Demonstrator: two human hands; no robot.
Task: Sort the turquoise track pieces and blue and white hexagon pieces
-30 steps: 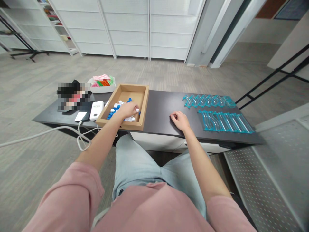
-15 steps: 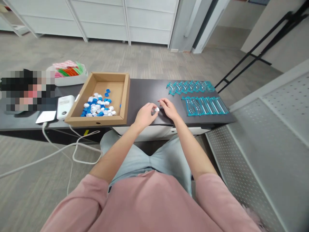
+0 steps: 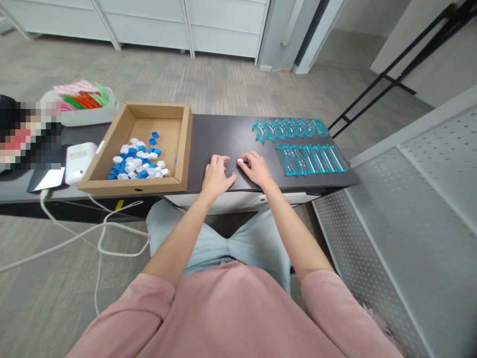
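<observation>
My left hand (image 3: 217, 175) is over the dark tabletop (image 3: 219, 133), thumb and fingers apart with nothing between them. Just to its right, my right hand (image 3: 257, 168) pinches a small white hexagonal piece (image 3: 240, 160) between thumb and fingertips, low over the table. Part of that piece is hidden by the fingers. Left of both hands stands an open cardboard box (image 3: 184, 164), with a heap of white and blue hexagonal pieces (image 3: 137, 160) inside.
Two rows of clear tubes with teal edges lie at right: curved ones (image 3: 286, 129) behind, mostly straight ones (image 3: 315, 160) in front. At left are a white power bank (image 3: 79, 161), a white cable (image 3: 108, 223) and a white bin (image 3: 89, 117) of coloured strips.
The white piece has passed from my left hand to my right. My left hand has opened and drawn away to the left. The view has shifted slightly.
</observation>
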